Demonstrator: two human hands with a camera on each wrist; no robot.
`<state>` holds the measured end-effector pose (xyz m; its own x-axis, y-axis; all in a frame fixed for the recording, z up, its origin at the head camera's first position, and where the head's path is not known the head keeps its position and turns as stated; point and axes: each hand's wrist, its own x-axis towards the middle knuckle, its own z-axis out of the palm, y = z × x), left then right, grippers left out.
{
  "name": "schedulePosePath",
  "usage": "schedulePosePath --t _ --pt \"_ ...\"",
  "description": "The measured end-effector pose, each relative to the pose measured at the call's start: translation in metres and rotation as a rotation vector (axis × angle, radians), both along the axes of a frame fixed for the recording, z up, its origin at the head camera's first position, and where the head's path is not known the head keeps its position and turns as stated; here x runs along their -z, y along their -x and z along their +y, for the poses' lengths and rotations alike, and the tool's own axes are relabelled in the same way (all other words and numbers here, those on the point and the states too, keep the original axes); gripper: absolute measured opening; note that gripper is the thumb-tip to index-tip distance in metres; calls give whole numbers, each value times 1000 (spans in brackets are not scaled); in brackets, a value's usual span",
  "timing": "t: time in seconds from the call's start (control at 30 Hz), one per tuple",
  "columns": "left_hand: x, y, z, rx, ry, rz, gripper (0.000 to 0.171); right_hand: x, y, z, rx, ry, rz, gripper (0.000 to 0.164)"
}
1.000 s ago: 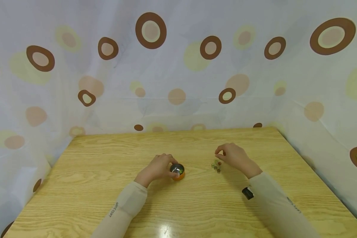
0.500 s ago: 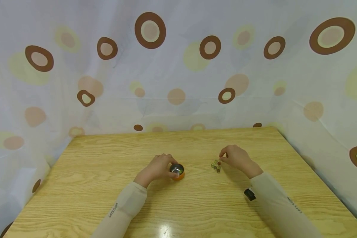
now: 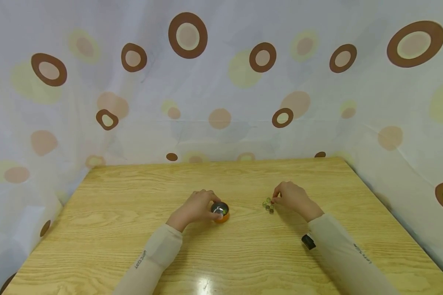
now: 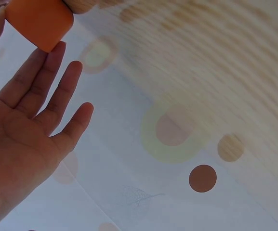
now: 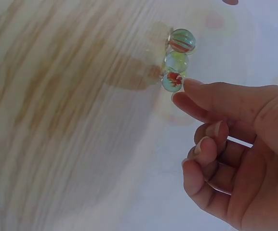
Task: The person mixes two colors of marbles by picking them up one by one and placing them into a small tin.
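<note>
My left hand [image 3: 196, 207] grips a small round bowl [image 3: 225, 218], orange outside and shiny metal inside, with thumb and fingers at its rim. Something green lies in it. In the left wrist view, the bowl's orange side [image 4: 40, 21] shows above the left hand [image 4: 30, 108]. My right hand [image 3: 293, 197] is at a small cluster of glass marbles [image 3: 267, 207]. In the right wrist view, thumb and index finger of the right hand [image 5: 230, 139] pinch at a red-patterned marble [image 5: 172, 82], the other fingers curled. Beside it lie a pale yellow-green marble [image 5: 177, 62] and a striped marble [image 5: 182, 41].
The wooden table [image 3: 151, 180] carries the bowl and the marbles, which lie to the right of the bowl. Behind and beside the table hangs a white cloth [image 3: 221, 82] with brown and yellow circles. A black object [image 3: 308, 241] sits under the right wrist.
My right hand moved right, then came down to the red-patterned marble, its fingertips now at it. My left hand has stayed on the bowl.
</note>
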<state>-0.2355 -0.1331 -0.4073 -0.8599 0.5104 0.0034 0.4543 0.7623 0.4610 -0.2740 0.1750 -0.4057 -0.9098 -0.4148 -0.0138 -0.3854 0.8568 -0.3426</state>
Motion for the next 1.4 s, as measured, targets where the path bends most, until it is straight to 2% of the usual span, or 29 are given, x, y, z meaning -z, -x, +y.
schedulePosePath --t 0.73,1.0,1.4 --pt "-1 1 0 0 20 7 42 1 -1 -5 8 -32 8 11" --pt "-2 -1 0 2 8 -6 42 3 -2 -3 11 -36 -13 10" --pt "1 2 0 3 -3 -10 42 8 0 2 9 -25 -11 8"
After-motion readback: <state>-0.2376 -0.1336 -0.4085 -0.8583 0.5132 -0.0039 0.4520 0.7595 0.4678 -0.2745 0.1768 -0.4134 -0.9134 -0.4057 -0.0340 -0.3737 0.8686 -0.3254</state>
